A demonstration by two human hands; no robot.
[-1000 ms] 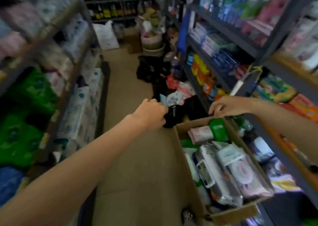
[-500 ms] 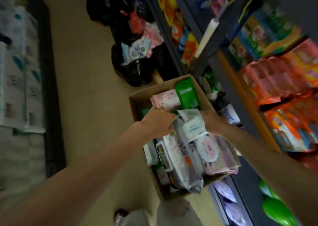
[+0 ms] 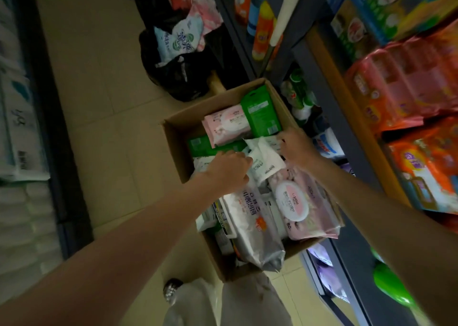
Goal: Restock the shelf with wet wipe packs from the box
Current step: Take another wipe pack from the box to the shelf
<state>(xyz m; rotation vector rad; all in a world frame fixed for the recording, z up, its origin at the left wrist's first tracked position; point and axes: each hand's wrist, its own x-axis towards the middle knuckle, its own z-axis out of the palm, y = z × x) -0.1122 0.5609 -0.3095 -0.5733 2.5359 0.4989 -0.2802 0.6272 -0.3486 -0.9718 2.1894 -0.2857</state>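
Observation:
An open cardboard box [image 3: 174,137] stands on the floor beside the right-hand shelf [image 3: 329,60]. It is packed with wet wipe packs: pink ones [image 3: 226,124], green ones [image 3: 261,113], a large silver-white one [image 3: 252,224] and a pink pack with a round lid [image 3: 297,201]. A white wet wipe pack [image 3: 266,159] lies on top in the middle. My left hand [image 3: 229,168] grips its left end and my right hand [image 3: 296,146] grips its right end.
Black bags [image 3: 178,75] with more packs lie on the floor beyond the box. Orange and red packages [image 3: 409,95] fill the right shelf. Stacked white tissue packs [image 3: 17,117] line the left shelf. My legs [image 3: 223,303] are just below the box.
The view tipped down from the aisle to the box. Both hands dropped into the box and closed on the ends of the white pack.

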